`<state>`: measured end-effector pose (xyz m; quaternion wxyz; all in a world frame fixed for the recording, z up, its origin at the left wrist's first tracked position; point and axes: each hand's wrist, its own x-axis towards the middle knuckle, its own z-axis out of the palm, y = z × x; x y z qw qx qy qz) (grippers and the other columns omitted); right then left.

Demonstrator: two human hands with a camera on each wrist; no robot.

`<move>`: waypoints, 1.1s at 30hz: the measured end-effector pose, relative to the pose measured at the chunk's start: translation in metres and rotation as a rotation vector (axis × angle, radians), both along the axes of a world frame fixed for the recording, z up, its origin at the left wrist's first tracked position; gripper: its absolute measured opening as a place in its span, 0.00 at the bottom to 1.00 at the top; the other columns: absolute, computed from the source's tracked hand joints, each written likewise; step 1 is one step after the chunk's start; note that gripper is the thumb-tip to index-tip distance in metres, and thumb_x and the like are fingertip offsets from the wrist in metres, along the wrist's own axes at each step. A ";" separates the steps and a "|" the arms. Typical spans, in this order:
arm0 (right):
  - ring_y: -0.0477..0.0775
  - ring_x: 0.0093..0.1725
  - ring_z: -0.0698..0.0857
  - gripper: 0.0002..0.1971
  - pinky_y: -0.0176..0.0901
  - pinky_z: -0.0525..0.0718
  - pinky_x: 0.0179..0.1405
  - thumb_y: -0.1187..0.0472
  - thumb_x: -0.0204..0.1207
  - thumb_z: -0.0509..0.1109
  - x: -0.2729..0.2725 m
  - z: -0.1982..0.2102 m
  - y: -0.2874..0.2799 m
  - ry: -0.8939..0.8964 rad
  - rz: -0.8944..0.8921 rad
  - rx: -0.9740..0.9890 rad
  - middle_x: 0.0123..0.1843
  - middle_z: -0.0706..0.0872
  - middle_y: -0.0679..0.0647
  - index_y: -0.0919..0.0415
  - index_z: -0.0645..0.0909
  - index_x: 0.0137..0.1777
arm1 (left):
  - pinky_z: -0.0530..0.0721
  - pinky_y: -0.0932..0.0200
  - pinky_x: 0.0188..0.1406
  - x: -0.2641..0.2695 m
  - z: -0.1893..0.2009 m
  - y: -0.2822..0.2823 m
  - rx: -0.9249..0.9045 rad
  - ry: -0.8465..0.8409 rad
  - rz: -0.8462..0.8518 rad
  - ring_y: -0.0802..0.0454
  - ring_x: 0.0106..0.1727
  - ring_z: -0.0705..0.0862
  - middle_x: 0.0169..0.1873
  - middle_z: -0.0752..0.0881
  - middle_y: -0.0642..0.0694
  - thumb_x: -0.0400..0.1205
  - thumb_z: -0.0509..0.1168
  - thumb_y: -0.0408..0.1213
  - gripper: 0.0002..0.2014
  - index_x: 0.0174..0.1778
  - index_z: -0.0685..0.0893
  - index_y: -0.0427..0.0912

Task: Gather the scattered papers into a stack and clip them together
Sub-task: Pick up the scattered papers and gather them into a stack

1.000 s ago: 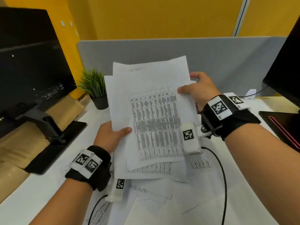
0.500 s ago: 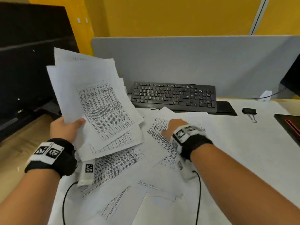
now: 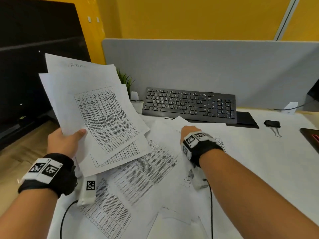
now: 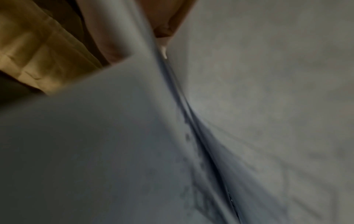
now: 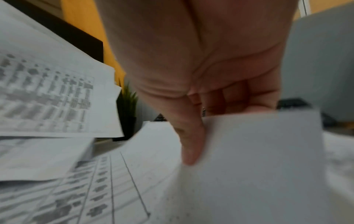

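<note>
My left hand (image 3: 63,144) grips fanned sheaf (image 3: 96,107), frame left; right hand (image 3: 189,135) pinches loose sheet (image 5: 258,151), centre. Sheaf prob slips, grip's just one corner.

text: none legible | papers (image 3: 103,114): printed tables, too small to read

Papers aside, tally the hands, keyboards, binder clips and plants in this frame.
Hands: 2, the left hand gripping the paper stack, the right hand pinching a loose sheet
Keyboard: 1
Binder clip: 1
Plant: 1
Total: 5
</note>
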<state>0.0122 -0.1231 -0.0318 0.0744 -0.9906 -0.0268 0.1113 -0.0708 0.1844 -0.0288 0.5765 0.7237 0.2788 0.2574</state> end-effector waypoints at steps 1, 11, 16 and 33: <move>0.62 0.46 0.85 0.13 0.48 0.84 0.49 0.65 0.69 0.72 0.012 -0.002 -0.005 -0.029 -0.001 -0.034 0.47 0.85 0.60 0.69 0.80 0.51 | 0.79 0.45 0.59 0.001 -0.001 -0.002 -0.002 0.004 -0.004 0.40 0.55 0.83 0.59 0.85 0.39 0.77 0.71 0.35 0.20 0.65 0.80 0.37; 0.64 0.56 0.84 0.24 0.58 0.83 0.59 0.60 0.67 0.76 0.050 -0.023 -0.055 0.030 -0.082 0.010 0.59 0.84 0.58 0.59 0.75 0.63 | 0.79 0.44 0.62 0.011 -0.002 -0.009 0.004 0.000 -0.031 0.39 0.58 0.83 0.61 0.85 0.38 0.77 0.71 0.35 0.21 0.66 0.80 0.37; 0.64 0.52 0.87 0.14 0.48 0.84 0.49 0.66 0.75 0.69 0.041 0.049 -0.080 -0.060 -0.042 -0.008 0.55 0.87 0.65 0.67 0.83 0.59 | 0.79 0.43 0.61 0.005 0.000 -0.008 -0.012 -0.005 -0.036 0.39 0.58 0.83 0.61 0.85 0.39 0.78 0.70 0.35 0.20 0.66 0.80 0.40; 0.64 0.66 0.74 0.16 0.53 0.75 0.59 0.54 0.74 0.73 -0.028 0.217 -0.053 -0.522 0.425 -0.147 0.64 0.78 0.61 0.57 0.80 0.59 | 0.75 0.77 0.23 -0.002 0.043 -0.142 0.183 -0.119 -0.765 0.71 0.23 0.82 0.19 0.85 0.63 0.76 0.67 0.23 0.11 0.31 0.81 0.40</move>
